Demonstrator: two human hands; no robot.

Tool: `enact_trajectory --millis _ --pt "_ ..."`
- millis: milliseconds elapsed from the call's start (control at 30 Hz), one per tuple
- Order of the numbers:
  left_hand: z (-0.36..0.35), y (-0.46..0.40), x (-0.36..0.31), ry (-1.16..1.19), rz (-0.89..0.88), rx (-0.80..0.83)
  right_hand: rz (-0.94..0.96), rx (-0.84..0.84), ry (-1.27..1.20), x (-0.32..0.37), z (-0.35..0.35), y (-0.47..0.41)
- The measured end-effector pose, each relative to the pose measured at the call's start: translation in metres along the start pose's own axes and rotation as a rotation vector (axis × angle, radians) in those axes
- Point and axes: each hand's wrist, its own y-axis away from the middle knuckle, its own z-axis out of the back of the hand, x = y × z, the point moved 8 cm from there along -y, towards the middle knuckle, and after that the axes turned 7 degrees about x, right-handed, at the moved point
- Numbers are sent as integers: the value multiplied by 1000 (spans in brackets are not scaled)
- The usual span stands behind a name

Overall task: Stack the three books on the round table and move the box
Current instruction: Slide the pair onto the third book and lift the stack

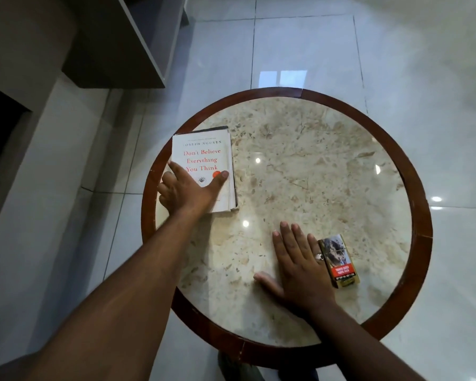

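Observation:
A stack of books (204, 152) lies at the left side of the round table (412, 171), topped by a white cover with red lettering; darker books show at its edges beneath. My left hand (187, 189) rests on the near part of the top cover, index finger and thumb spread, other fingers curled at the stack's left edge. A small box (340, 261) with a red label lies at the near right of the table. My right hand (297, 266) lies flat, palm down, on the marble, its little finger touching the box's left side.
The table has a marble top and a dark wooden rim. Glossy white floor tiles (313, 45) surround it. A dark cabinet or shelf (116, 45) stands at the far left, beside a wall.

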Motion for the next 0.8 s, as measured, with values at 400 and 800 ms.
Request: enact_trajectory --millis 400,800 --pt "4 -34 5 788 268 211 -502 -53 -848 56 76 -198" --pt "50 44 -89 1123 -457 -75 -124 -664 -1250 13 164 -154"
